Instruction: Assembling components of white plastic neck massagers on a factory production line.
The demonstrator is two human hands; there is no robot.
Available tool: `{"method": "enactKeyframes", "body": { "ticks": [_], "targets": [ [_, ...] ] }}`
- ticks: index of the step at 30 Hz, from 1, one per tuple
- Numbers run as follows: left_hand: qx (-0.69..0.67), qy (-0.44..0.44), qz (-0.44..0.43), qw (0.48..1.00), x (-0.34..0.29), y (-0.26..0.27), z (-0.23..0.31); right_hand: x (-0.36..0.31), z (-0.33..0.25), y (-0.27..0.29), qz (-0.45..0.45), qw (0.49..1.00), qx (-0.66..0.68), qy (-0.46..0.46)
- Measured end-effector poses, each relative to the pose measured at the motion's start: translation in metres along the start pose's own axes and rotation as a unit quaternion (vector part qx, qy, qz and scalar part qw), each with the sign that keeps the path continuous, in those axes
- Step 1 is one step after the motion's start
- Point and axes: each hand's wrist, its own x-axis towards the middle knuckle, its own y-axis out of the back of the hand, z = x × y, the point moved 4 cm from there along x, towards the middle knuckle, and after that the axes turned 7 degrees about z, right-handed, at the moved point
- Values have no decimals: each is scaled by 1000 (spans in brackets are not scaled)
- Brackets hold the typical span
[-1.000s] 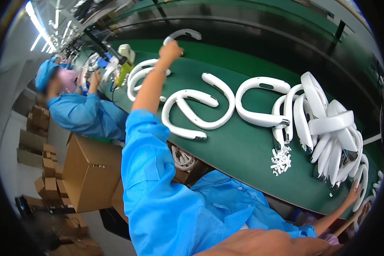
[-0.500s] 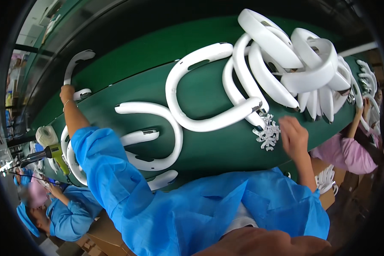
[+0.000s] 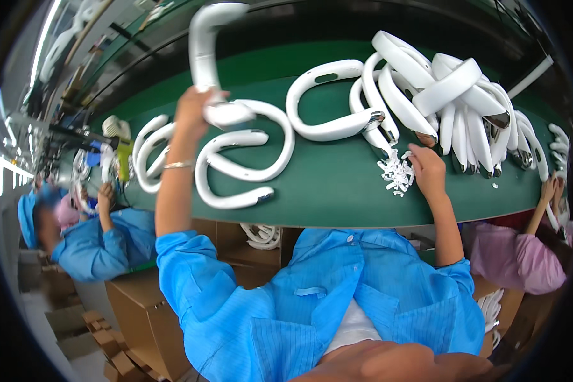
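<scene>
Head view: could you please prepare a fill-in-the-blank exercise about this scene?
1. The left hand holds up a curved piece coloured ____.
2. The right hand is at small white parts on a ____ table.
3. A bracelet is on the ____ arm.
4. At the picture's right, a co-worker's sleeve is ____.

Missing words: white; green; left; pink.

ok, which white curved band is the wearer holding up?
The white, curved, plastic-looking band gripped in the left hand, upper left of the view. It is raised; the two overlapping white bands nearby rest on the green tabletop.
</scene>
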Motion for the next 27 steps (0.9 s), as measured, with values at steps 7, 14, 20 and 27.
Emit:
{"method": "enactKeyframes", "body": {
  "ticks": [7, 14, 20, 27],
  "targets": [
    [-67, -3, -141, 988, -153, -141, -38, -1, -15, 20, -9, 938, 255, -235],
    [-116, 72, -235, 962, -208, -212, -65, 6, -55, 22, -44, 637, 654, -406],
    [-123, 99, -238, 958, -212, -239, -81, -4, -30, 6, -5, 600, 663, -448],
    [-114, 60, -216, 968, -199, -254, -113, -5, -24, 3, 22, 702, 577, -418]
  ]
}}
